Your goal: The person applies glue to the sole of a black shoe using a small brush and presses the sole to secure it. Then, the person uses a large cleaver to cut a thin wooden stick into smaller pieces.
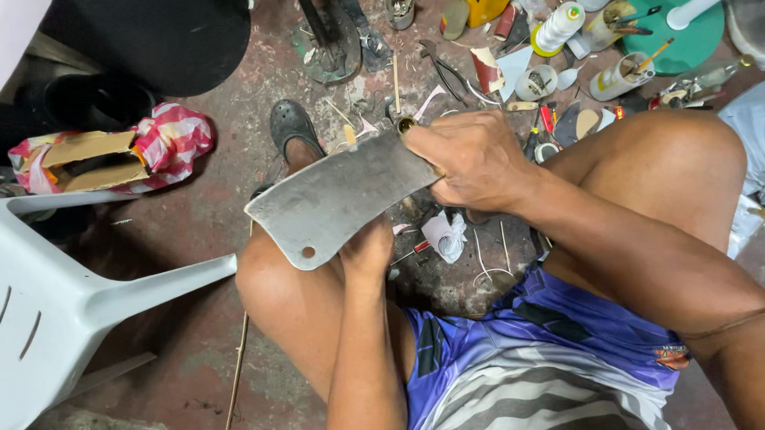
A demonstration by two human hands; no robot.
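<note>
Cleaver [335,200] handle is clenched in the right hand [474,157], blade extending leftward over the left hand [367,249], whose grip and workpiece are hidden; cutting progress indeterminable.

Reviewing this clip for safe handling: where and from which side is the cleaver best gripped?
By the handle, from the person's right. The cleaver lies nearly flat, its broad blade pointing left, with the holed corner over the left knee. The handle end sits at the right, where the right hand wraps it. The left hand sits beneath the blade; whether it touches is hidden.
</note>
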